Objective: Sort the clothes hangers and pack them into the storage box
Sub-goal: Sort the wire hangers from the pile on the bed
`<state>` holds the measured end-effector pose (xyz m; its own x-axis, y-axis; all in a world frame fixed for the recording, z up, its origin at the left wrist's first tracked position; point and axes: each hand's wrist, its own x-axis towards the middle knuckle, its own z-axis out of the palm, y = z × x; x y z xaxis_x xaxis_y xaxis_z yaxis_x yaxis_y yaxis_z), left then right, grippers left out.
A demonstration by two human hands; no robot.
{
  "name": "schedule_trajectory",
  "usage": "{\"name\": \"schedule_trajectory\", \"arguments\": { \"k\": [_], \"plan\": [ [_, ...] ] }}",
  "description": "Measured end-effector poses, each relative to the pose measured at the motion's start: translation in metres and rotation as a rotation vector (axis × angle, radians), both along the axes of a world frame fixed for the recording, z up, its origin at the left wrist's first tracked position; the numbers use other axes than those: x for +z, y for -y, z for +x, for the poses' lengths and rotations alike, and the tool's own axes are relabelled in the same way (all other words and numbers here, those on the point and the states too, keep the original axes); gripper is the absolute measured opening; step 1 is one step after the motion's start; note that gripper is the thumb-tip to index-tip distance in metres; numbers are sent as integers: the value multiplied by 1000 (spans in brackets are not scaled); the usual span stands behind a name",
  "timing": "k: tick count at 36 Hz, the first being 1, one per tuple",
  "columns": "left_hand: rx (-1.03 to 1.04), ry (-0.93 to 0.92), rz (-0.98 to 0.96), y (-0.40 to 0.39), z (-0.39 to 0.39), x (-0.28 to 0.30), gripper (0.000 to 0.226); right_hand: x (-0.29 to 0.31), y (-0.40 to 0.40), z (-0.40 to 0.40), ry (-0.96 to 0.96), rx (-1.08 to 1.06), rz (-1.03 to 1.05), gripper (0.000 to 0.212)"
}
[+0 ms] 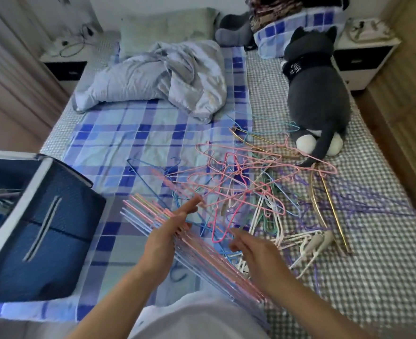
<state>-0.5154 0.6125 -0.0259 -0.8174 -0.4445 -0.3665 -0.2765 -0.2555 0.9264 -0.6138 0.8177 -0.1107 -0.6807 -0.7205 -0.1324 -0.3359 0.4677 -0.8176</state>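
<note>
A stacked bundle of thin pink and blue wire hangers (pixel 150 211) stands on edge between my hands, slanting from the upper left down toward my lap. My left hand (pixel 170 228) presses the bundle's left side with straight fingers. My right hand (pixel 253 253) lies against its right side, fingers loosely bent. Beyond them sprawls a tangled pile of pink, blue, purple, green and white hangers (pixel 246 187) on the bed. The dark blue fabric storage box (pixel 47 231) sits at the left on the bed, with a few hangers inside.
A grey plush cat (pixel 317 94) lies at the right beside the pile. Gold hangers (pixel 329 206) lie at the pile's right edge. A crumpled quilt (pixel 158 77) and pillows fill the far end of the bed. Nightstands stand at both far corners.
</note>
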Motion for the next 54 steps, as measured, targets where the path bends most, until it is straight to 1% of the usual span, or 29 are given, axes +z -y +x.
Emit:
{"name": "schedule_trajectory", "arguments": {
  "k": [2,3,6,9,11,13,14,15,16,18,19,20,21,22,23,26,28,30,33,35,37,38,41,44,46,48,50,52,54],
  "plan": [
    [-27,-29,26,-3,3,0,54,0,3,7,-101,61,32,69],
    [-38,-49,30,-4,4,0,50,-1,3,8,-145,78,29,73],
    [7,-55,15,-4,11,-6,47,-6,0,6,-271,128,41,70],
    [57,-38,5,-1,14,-7,57,-13,-3,7,-312,198,100,77],
    [54,-41,13,-2,15,-7,61,-15,-6,6,-406,258,122,78],
    [73,-50,39,-4,13,-7,51,-17,-5,7,-508,299,163,83],
    [116,-38,72,-5,13,-9,46,-16,-4,5,-481,360,200,81],
    [147,-32,93,-4,13,-9,43,-13,0,6,-455,405,212,74],
    [185,-16,97,-2,15,-10,41,-13,5,3,-377,464,242,64],
    [280,41,55,1,19,-17,35,-13,15,-9,-80,599,291,40],
    [326,61,34,3,23,-21,38,-17,20,-16,62,624,290,32],
    [370,74,23,3,26,-23,41,-20,27,-27,209,614,306,32],
    [409,78,12,4,29,-24,43,-26,33,-40,334,564,329,34],
    [451,84,-1,4,32,-25,45,-35,41,-57,425,466,356,37],
    [485,80,-12,5,34,-26,48,-49,49,-76,462,345,382,38],
    [550,87,-6,7,37,-26,55,-96,68,-142,403,41,439,31],
    [575,97,6,7,39,-25,57,-126,79,-181,382,-109,480,27],
    [608,114,12,8,41,-28,56,-152,90,-212,383,-202,535,24],
    [652,137,4,10,46,-32,55,-166,103,-229,408,-314,561,7],
    [664,140,7,9,47,-33,54,-186,107,-237,453,-357,550,9],
    [674,146,14,10,50,-35,55,-214,109,-245,545,-417,511,31],
    [674,151,20,9,50,-36,55,-227,110,-249,564,-453,498,34],
    [700,162,35,12,53,-41,53,-223,124,-240,535,-541,491,26],
    [715,165,54,13,54,-46,49,-232,136,-242,598,-557,463,30],
    [710,167,57,14,56,-49,46,-227,141,-241,553,-542,506,33],
    [689,174,59,14,58,-51,38,-211,141,-237,512,-548,522,32],
    [677,179,60,14,59,-52,39,-199,140,-235,487,-550,504,30],
    [674,178,59,15,59,-51,37,-192,141,-230,557,-554,437,25],
    [672,180,52,15,58,-48,38,-183,140,-218,677,-561,297,18]
  ]
}}
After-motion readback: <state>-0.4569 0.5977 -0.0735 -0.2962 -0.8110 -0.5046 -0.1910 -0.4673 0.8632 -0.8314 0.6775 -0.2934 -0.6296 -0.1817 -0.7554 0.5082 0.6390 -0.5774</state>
